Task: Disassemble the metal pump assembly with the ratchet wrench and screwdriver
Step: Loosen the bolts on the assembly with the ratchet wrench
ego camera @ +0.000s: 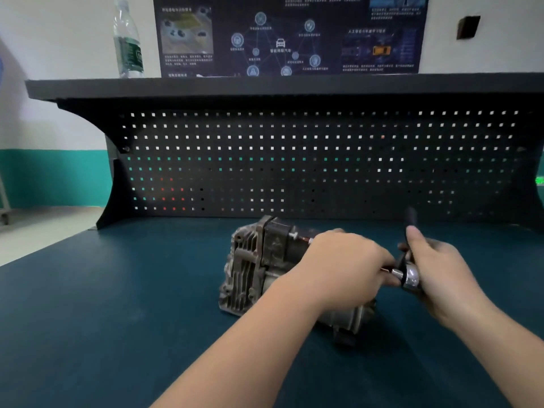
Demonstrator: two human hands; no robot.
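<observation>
**Left hand bracing at the socket while the ratchet is being worked**

Left hand [344, 260] reaching across the grey, finned cast-metal pump assembly [253, 266], fingers curled down over its right end near the point where the tool meets the work; whether gripping the housing or the extension cannot be told, the fingertips being hidden behind the knuckles. Probably steadying the socket on a fastener so that it is not slipping off under load.

Pump assembly lying on its side near the middle of the dark teal bench mat [117, 304], finned face turned left, right end turned toward the tool, likely so that the bolts there are facing the working hand.

Further right, chrome-headed ratchet wrench with black handle [409, 275] standing roughly upright, its short silver drive pointing left toward the pump. Right hand [441, 266] wrapping the handle, thumb up along it, placed for swinging the lever.

Behind, black perforated steel back panel [294, 160] rising from the bench; clear plastic water bottle [128, 39] standing on the shelf above, well apart from the work.
</observation>
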